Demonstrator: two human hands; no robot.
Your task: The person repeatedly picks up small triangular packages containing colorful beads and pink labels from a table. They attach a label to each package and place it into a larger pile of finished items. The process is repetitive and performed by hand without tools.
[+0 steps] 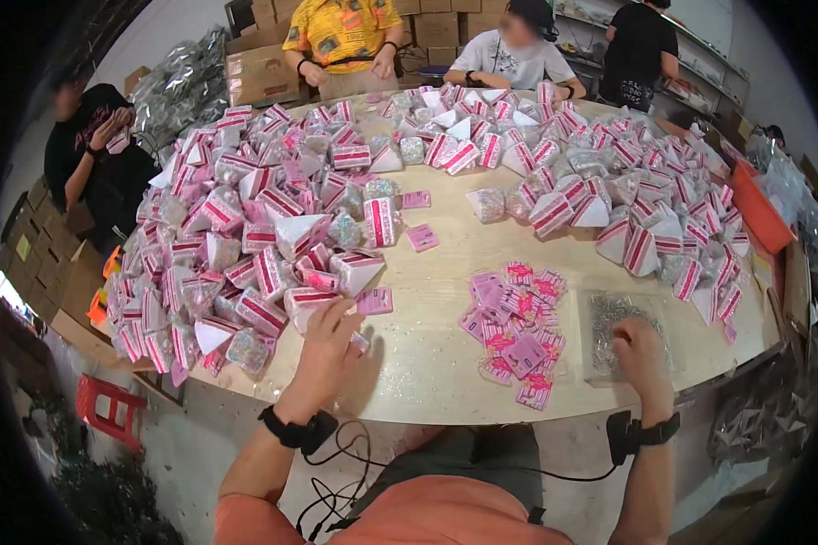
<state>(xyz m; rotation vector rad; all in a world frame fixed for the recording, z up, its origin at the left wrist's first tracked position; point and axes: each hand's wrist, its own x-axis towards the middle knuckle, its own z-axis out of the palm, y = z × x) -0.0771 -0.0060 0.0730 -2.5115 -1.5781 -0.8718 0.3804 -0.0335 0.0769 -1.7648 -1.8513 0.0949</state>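
My left hand (325,350) is at the near edge of the left heap, its fingers curved round a small pink-and-white pack (360,343) that is mostly hidden by the hand. Just beyond the fingertips lie wedge-shaped clear packs with pink-striped bands (262,313). Over a clear shallow tray (600,371) of small metal pins (614,313), my right hand (641,350) has its fingers pinched together; whatever is between them is too small to make out. Between the hands lies a loose pile of pink printed cards (523,350).
Another heap of packs (641,195) spreads over the far right, beside an orange bin (762,207). Single pink cards (421,238) lie mid-table. Several people stand or sit around the table. A red stool (109,411) is on the floor at left; cables (354,463) hang before me.
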